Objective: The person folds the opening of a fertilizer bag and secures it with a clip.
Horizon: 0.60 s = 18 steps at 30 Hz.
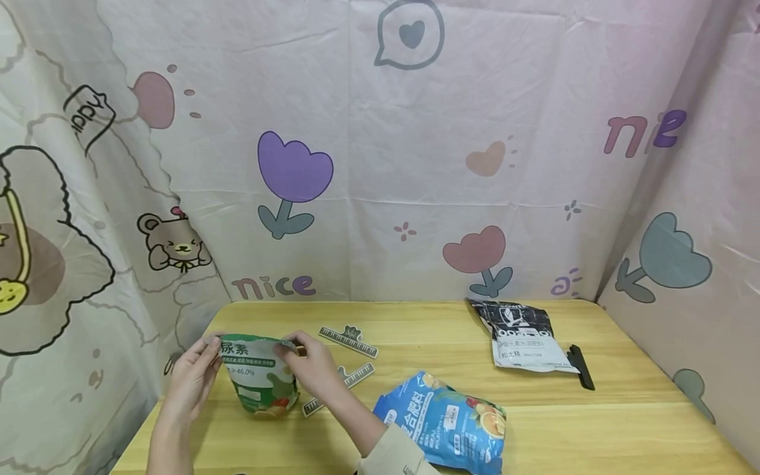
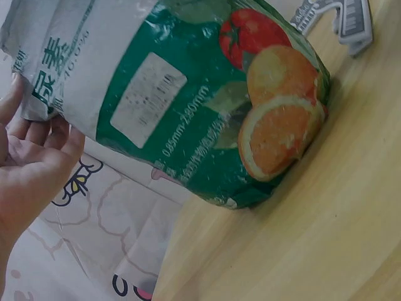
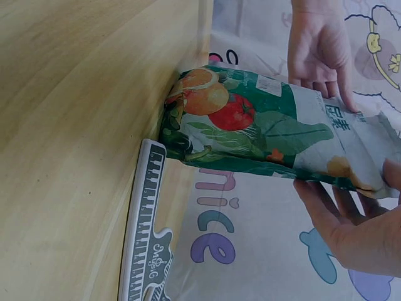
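A green and white fertilizer bag (image 1: 259, 379) with pictured oranges and a tomato stands on the table at the left. My left hand (image 1: 192, 376) pinches the left end of its top edge, thumb in front and fingers behind. At the other end of that edge, my right hand (image 1: 313, 365) grips the bag between thumb and fingers. In the right wrist view the bag (image 3: 250, 122) stretches between both hands. Close to its base lies a piano-key clip (image 3: 145, 213); a second similar clip (image 1: 349, 340) lies farther back.
A blue fertilizer bag (image 1: 445, 422) lies front centre, partly behind the right sleeve (image 1: 396, 455). Toward the back right rests a black and white bag (image 1: 528, 340), with a black clip (image 1: 581, 367) at its lower corner. Printed cloth (image 1: 368, 251) hangs behind and beside the wooden table (image 1: 623, 422).
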Each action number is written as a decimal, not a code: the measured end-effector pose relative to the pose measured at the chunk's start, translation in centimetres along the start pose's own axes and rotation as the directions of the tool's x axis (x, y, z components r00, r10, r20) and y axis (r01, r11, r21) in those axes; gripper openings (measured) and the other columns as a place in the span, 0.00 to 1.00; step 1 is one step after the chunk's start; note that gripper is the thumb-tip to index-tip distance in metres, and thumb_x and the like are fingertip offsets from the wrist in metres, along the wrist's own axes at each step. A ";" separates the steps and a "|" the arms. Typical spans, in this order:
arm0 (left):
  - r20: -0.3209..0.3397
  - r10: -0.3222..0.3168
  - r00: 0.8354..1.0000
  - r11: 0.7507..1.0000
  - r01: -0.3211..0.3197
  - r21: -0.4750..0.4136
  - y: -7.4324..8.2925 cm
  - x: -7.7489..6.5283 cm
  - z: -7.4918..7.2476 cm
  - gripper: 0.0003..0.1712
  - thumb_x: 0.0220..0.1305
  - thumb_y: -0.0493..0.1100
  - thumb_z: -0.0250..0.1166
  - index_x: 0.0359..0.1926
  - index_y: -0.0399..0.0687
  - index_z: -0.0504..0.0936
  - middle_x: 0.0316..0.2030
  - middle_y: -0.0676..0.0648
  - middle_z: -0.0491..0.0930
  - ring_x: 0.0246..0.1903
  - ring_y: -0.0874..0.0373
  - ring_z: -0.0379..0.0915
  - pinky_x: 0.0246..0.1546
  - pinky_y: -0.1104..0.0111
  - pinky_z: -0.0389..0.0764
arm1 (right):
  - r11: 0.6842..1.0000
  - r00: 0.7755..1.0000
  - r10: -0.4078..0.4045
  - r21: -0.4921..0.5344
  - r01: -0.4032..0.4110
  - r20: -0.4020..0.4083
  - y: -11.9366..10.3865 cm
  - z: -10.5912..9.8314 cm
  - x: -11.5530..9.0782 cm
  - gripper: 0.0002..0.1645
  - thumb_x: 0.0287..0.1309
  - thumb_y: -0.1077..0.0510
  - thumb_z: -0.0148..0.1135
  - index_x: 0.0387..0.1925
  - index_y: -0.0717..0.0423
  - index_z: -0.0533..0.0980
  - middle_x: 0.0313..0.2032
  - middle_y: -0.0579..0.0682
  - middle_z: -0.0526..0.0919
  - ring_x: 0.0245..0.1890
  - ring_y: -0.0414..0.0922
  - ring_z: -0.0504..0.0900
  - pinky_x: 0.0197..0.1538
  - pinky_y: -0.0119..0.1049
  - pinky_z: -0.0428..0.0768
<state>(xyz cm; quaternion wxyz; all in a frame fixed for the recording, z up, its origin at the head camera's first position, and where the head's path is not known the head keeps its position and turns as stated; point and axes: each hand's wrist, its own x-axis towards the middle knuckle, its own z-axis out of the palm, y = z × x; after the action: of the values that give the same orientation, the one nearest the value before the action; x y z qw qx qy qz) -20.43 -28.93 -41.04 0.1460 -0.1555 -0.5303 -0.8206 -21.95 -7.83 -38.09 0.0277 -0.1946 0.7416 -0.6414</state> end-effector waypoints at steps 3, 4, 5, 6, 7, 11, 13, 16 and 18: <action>-0.013 -0.013 1.000 1.000 0.013 -0.018 -0.1 0.0 0.0 0.15 0.70 0.33 0.46 0.39 0.44 0.81 0.38 0.53 0.75 0.35 0.66 0.69 0.35 0.78 0.71 | 1.000 1.000 -0.013 0.005 0.013 -0.014 0.0 0.0 -0.1 0.10 0.59 0.50 0.60 0.36 0.52 0.79 0.37 0.41 0.78 0.28 0.35 0.78 0.29 0.29 0.77; -0.016 -0.017 1.000 1.000 0.016 -0.010 -0.1 0.0 0.0 0.15 0.70 0.33 0.46 0.38 0.44 0.81 0.37 0.53 0.75 0.34 0.66 0.69 0.34 0.78 0.71 | 1.000 1.000 -0.021 0.002 0.021 -0.020 0.0 0.0 -0.1 0.10 0.58 0.50 0.60 0.36 0.52 0.79 0.37 0.40 0.78 0.27 0.35 0.78 0.28 0.29 0.77; -0.020 -0.019 1.000 1.000 0.019 -0.002 -0.1 0.0 0.0 0.15 0.70 0.33 0.46 0.38 0.45 0.81 0.37 0.53 0.75 0.33 0.66 0.69 0.34 0.78 0.71 | 1.000 0.999 -0.029 -0.003 0.029 -0.026 0.0 0.0 -0.1 0.10 0.58 0.50 0.60 0.36 0.52 0.79 0.36 0.40 0.78 0.27 0.35 0.78 0.28 0.28 0.77; -0.025 -0.021 0.999 1.000 0.021 0.007 -0.1 0.0 0.1 0.15 0.70 0.33 0.47 0.37 0.45 0.81 0.36 0.53 0.74 0.32 0.66 0.68 0.33 0.78 0.71 | 0.999 0.999 -0.040 -0.006 0.040 -0.031 0.0 0.0 -0.1 0.10 0.58 0.50 0.60 0.35 0.52 0.80 0.34 0.39 0.79 0.26 0.35 0.78 0.28 0.28 0.77; -0.028 -0.022 0.999 1.000 0.022 0.019 -0.1 0.0 0.1 0.14 0.70 0.34 0.47 0.37 0.45 0.81 0.35 0.53 0.74 0.31 0.66 0.67 0.32 0.78 0.71 | 0.999 0.998 -0.049 -0.008 0.049 -0.037 0.0 0.1 -0.1 0.10 0.58 0.50 0.60 0.34 0.52 0.80 0.33 0.39 0.79 0.26 0.35 0.78 0.27 0.28 0.77; -0.048 -0.031 0.998 0.998 0.033 0.048 0.1 0.1 0.2 0.14 0.70 0.34 0.48 0.34 0.44 0.80 0.31 0.53 0.72 0.28 0.65 0.64 0.29 0.78 0.69 | 0.997 0.996 -0.076 -0.022 0.075 -0.053 -0.1 0.0 0.0 0.11 0.57 0.50 0.60 0.30 0.53 0.80 0.27 0.38 0.79 0.23 0.34 0.76 0.26 0.27 0.75; -0.059 -0.044 0.997 0.997 0.047 0.054 0.2 0.1 0.2 0.14 0.70 0.34 0.48 0.33 0.44 0.80 0.29 0.54 0.71 0.27 0.65 0.63 0.28 0.78 0.69 | 0.997 0.996 -0.078 -0.020 0.077 -0.053 -0.1 0.0 0.0 0.12 0.57 0.50 0.60 0.28 0.53 0.79 0.24 0.39 0.78 0.22 0.34 0.75 0.26 0.27 0.74; -0.082 -0.066 0.994 0.996 0.070 0.049 0.5 0.0 0.3 0.13 0.69 0.35 0.49 0.32 0.45 0.80 0.27 0.54 0.70 0.26 0.65 0.63 0.28 0.78 0.69 | 0.997 0.996 -0.071 -0.012 0.070 -0.045 -0.2 -0.1 0.0 0.15 0.57 0.49 0.60 0.23 0.55 0.77 0.20 0.40 0.75 0.21 0.33 0.72 0.24 0.26 0.71; -0.093 -0.080 0.992 0.996 0.084 0.040 0.6 0.0 0.3 0.13 0.69 0.35 0.50 0.32 0.45 0.81 0.27 0.55 0.70 0.26 0.65 0.63 0.27 0.78 0.69 | 0.998 0.997 -0.062 0.000 0.062 -0.035 -0.2 -0.1 0.1 0.17 0.58 0.49 0.60 0.21 0.56 0.75 0.18 0.41 0.73 0.20 0.33 0.70 0.22 0.26 0.69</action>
<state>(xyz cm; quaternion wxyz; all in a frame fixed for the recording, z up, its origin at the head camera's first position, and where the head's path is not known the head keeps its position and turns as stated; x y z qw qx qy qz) -20.16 -28.88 -40.42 0.1398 -0.0928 -0.5470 -0.8202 -22.01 -7.81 -37.89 -0.0053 -0.2062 0.7350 -0.6459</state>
